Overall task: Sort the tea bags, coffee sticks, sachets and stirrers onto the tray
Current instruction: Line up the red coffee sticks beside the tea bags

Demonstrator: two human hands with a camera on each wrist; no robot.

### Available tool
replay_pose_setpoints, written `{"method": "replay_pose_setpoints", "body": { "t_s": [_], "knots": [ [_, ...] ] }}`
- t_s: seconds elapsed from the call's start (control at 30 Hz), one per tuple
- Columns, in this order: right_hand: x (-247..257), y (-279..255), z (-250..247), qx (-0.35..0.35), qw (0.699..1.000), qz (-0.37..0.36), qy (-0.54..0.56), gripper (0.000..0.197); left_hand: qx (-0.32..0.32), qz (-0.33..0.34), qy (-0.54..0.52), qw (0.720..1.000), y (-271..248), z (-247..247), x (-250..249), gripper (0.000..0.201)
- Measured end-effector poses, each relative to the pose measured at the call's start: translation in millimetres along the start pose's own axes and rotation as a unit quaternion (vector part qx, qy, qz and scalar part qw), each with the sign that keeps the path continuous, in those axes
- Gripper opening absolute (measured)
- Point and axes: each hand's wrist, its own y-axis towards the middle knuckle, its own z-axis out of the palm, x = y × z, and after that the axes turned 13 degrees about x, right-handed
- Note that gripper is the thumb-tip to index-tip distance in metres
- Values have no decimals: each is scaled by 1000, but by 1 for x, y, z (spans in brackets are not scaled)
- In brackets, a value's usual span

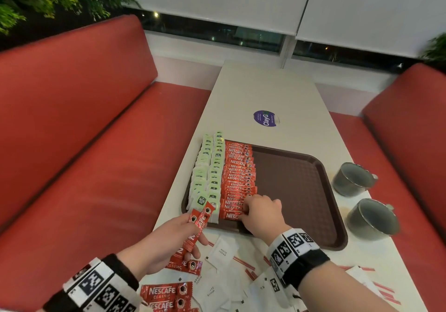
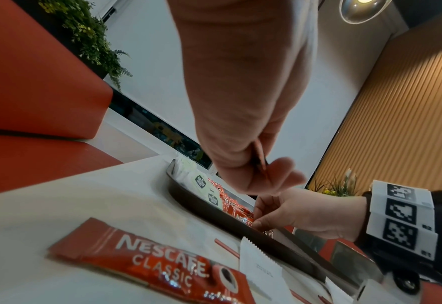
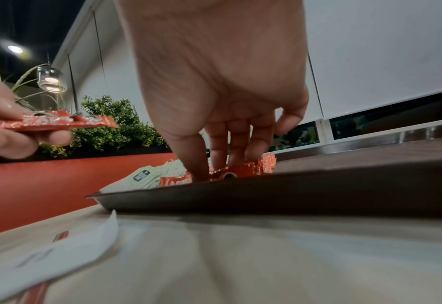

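— Wrist bands (image 1: 293, 251) with black-and-white square codes sit closest to us, one on each arm. What does the left hand (image 1: 166, 241) hold?

— It pinches two red Nescafé coffee sticks (image 1: 196, 225) between thumb and fingers. They point up and away, over the near left corner of the tray (image 1: 301, 184), above the table (image 1: 270, 92).

— And the right hand (image 1: 261, 212)?

— It reaches down into the tray. Its fingertips (image 3: 201, 170) are bent down and touch the nearest stick in the row of coffee sticks (image 1: 237, 179). Whether they grip this stick or only press on it, I cannot tell.

— How is the tray filled?

— On its left part lie two columns of green-and-white tea bags (image 1: 208, 174), and just beside them, on the right, the row of red sticks runs from the far edge to the near edge. The right half of the brown tray is bare.

— What is around the hands, on the table?

— Near the person, more loose coffee sticks (image 1: 166, 294) lie flat. Beside them are white sugar sachets (image 1: 222, 251), and thin red-and-white stirrers (image 1: 243, 263) lie between and under the sachets.

— Something else further out?

— Two grey cups (image 1: 354, 179) stand right of the tray, close to it. A round purple sticker (image 1: 265, 118) is on the table beyond the tray. Red benches (image 1: 84, 130) are on both sides.
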Motion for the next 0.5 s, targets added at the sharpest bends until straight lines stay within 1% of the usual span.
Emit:
{"method": "replay_pose_setpoints", "body": {
  "t_s": [0.13,0.2,0.23,0.3,0.33,0.37,0.43,0.5],
  "knots": [
    [2,-2,0,-12,1000,-5,-1,10,22,-1,-20,1000,-1,1,-6,25],
    [4,-3,-1,-35,999,-15,20,6,35,-1,-18,999,-2,1,-8,24],
    [6,-5,-3,-51,997,-33,43,8,40,0,-12,999,-2,2,-9,24],
    [9,-11,-6,-82,983,-113,121,20,47,5,12,999,-2,3,-10,25],
    [12,-17,-8,-88,970,-165,155,26,49,8,29,998,-2,4,-10,26],
    [16,-24,-11,-84,960,-212,165,31,51,10,47,998,-2,6,-10,25],
    [21,-34,-13,-71,953,-271,119,34,53,14,81,995,-2,8,-10,22],
    [25,-40,-15,-59,959,-273,57,25,57,21,102,993,-2,9,-10,17]
  ]
}}
